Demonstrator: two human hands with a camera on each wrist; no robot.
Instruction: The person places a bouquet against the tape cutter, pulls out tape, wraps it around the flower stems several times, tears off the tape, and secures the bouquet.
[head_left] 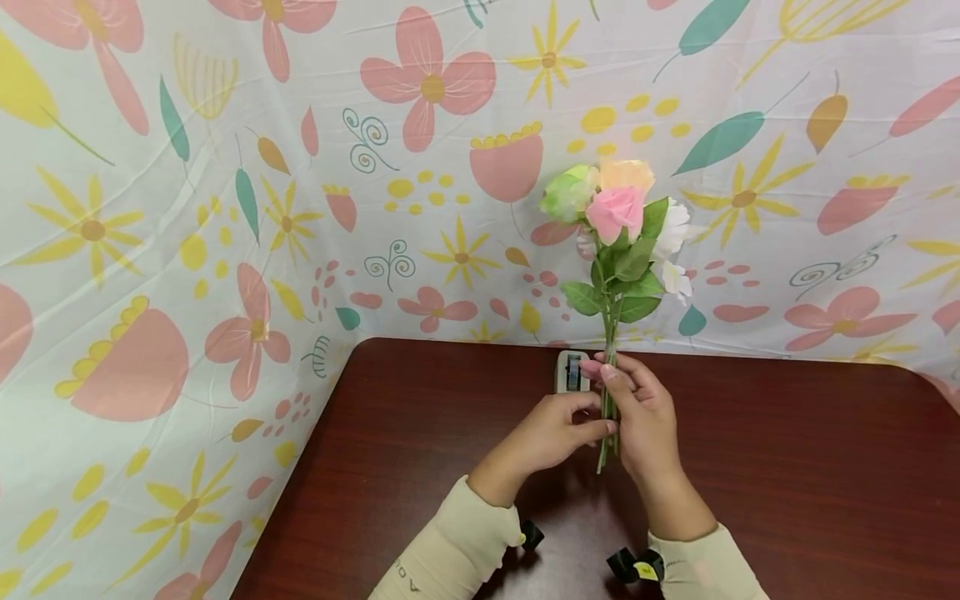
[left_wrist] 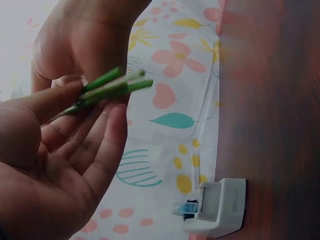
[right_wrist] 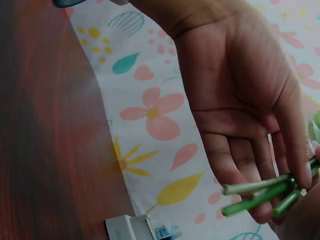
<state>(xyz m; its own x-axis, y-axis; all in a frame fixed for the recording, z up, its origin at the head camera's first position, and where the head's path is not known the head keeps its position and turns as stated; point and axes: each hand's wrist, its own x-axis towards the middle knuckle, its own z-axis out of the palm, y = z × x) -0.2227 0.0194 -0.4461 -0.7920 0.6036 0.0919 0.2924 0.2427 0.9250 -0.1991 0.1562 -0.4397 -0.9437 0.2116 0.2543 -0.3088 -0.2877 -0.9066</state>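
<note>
A bunch of artificial flowers stands upright in both hands over the table, with a pink rose (head_left: 617, 214), a peach bloom (head_left: 628, 176), a pale green bloom (head_left: 570, 193) and white blooms (head_left: 672, 228). Green leaves sit below them. My right hand (head_left: 651, 417) grips the green stems (head_left: 608, 329), its thumb across them. Lower down, my left hand (head_left: 551, 429) pinches the same stems between thumb and fingers. Cut stem ends (left_wrist: 115, 90) poke out past the fingers in the left wrist view. In the right wrist view, the left palm (right_wrist: 230, 85) faces the camera.
Behind the hands, near the table's back edge, sits a small white tape dispenser (head_left: 562, 379) with a bluish roll. The dark reddish-brown table (head_left: 810, 450) meets a flower-printed cloth (head_left: 450, 208) at the back and left.
</note>
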